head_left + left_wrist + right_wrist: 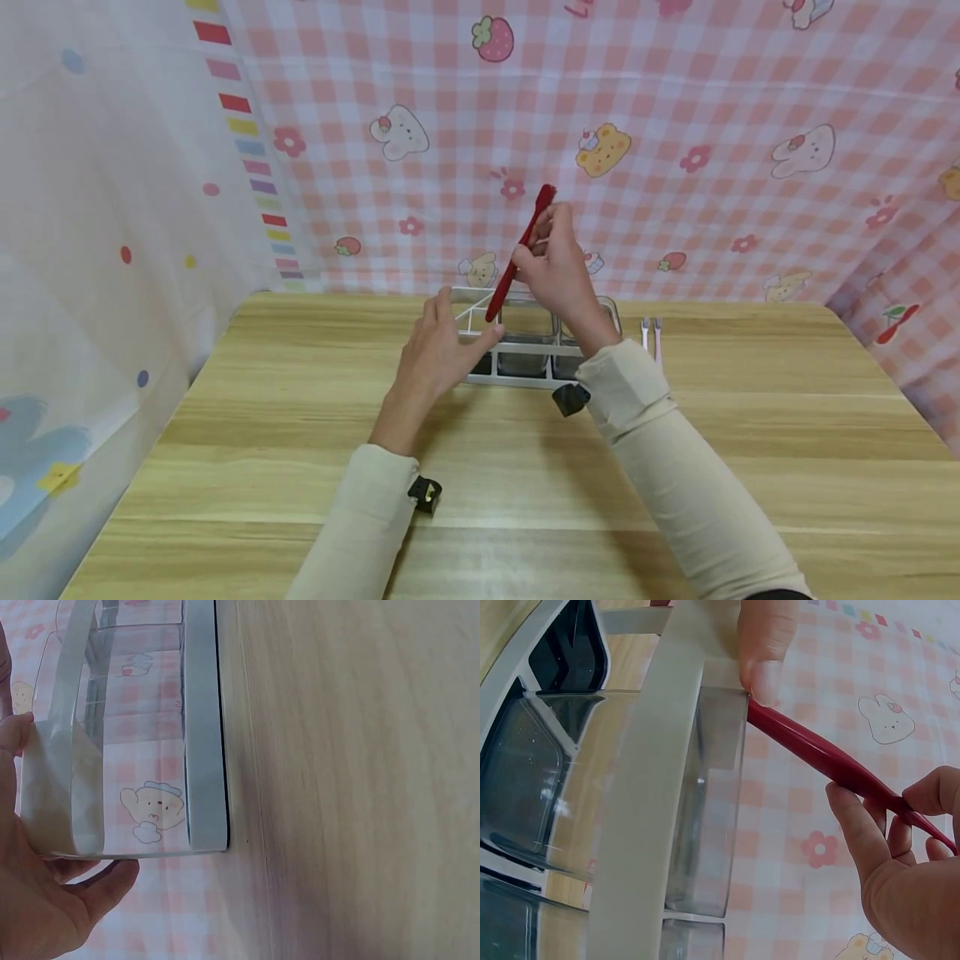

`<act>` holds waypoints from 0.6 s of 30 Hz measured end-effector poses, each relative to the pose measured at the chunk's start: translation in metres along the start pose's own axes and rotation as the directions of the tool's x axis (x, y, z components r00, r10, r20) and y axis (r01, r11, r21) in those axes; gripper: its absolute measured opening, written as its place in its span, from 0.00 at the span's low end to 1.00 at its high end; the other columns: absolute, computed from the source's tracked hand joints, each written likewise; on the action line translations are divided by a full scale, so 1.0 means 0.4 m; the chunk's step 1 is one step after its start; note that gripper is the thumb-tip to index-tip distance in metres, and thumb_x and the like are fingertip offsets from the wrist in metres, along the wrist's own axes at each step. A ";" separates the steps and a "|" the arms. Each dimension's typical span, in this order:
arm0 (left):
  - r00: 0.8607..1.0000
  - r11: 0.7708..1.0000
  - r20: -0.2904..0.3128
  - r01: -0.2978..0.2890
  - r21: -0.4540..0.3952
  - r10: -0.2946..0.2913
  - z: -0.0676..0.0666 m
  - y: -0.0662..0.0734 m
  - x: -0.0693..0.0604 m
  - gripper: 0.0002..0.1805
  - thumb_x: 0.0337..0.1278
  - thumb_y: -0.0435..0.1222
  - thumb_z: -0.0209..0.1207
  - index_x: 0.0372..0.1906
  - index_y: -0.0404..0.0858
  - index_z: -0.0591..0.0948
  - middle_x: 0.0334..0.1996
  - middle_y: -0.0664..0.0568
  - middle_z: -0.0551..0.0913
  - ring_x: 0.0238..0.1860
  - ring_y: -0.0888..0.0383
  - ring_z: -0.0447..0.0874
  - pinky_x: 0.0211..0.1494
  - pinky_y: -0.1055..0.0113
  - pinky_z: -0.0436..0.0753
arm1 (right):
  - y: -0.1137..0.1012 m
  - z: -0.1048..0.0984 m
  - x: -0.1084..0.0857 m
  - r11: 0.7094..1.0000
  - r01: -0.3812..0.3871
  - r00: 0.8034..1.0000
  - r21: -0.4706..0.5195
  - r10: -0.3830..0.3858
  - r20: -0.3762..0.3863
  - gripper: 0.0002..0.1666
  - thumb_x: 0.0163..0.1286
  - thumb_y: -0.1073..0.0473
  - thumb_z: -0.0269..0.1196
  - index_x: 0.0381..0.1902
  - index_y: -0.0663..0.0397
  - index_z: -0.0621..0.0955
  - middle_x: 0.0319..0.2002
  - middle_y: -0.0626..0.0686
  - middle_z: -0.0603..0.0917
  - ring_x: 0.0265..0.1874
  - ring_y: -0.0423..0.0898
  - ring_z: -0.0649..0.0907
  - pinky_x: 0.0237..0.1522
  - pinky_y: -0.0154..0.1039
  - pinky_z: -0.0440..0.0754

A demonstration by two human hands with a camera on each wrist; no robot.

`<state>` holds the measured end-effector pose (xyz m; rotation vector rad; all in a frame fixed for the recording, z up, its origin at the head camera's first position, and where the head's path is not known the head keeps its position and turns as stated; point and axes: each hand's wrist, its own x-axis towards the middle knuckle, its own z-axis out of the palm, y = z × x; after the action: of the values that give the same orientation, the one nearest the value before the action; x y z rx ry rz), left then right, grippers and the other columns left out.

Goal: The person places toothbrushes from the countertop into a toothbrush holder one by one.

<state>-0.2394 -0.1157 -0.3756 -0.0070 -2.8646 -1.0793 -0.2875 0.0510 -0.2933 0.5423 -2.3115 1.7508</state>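
Note:
A red toothbrush (504, 287) slants in the air, bristle end up, over a white rack (517, 382) with clear cups. My right hand (558, 271) pinches its upper part between thumb and fingers. In the right wrist view, the handle's lower end (810, 748) is at the rack's upper edge, beside my left thumb (766, 652); whether it is inside a compartment, I cannot tell. My left hand (441, 346) holds the rack's left end, with the thumb on the front side and fingers around the end (105, 889).
Two slim brushes (657, 340) with pale handles lie on the wooden table (750, 450), right of the rack. Behind the table hangs a pink checked cloth (450, 183). Another patterned cloth (135, 217) hangs along the left side.

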 end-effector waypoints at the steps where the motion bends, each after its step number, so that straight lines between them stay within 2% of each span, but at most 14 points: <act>1: 1.000 1.000 -0.001 -0.001 -0.001 0.001 0.000 0.000 0.000 0.59 0.58 0.69 0.57 0.81 0.37 0.49 0.75 0.38 0.59 0.70 0.38 0.65 0.63 0.36 0.72 | 0.001 0.001 0.000 1.000 0.004 1.000 -0.003 -0.004 0.003 0.18 0.71 0.72 0.55 0.52 0.59 0.60 0.42 0.59 0.70 0.41 0.54 0.81 0.39 0.48 0.88; 18: 1.000 1.000 -0.002 -0.004 -0.010 0.004 0.002 -0.001 0.000 0.59 0.58 0.68 0.58 0.81 0.37 0.48 0.76 0.37 0.57 0.71 0.38 0.63 0.64 0.35 0.70 | 0.021 0.010 -0.006 0.999 0.040 0.998 -0.028 -0.039 0.050 0.18 0.72 0.72 0.56 0.53 0.62 0.60 0.44 0.61 0.71 0.43 0.55 0.81 0.40 0.48 0.87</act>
<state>-0.2393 -0.1155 -0.3763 -0.0118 -2.8559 -1.0918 -0.2884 0.0494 -0.3027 0.6287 -2.3393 1.7019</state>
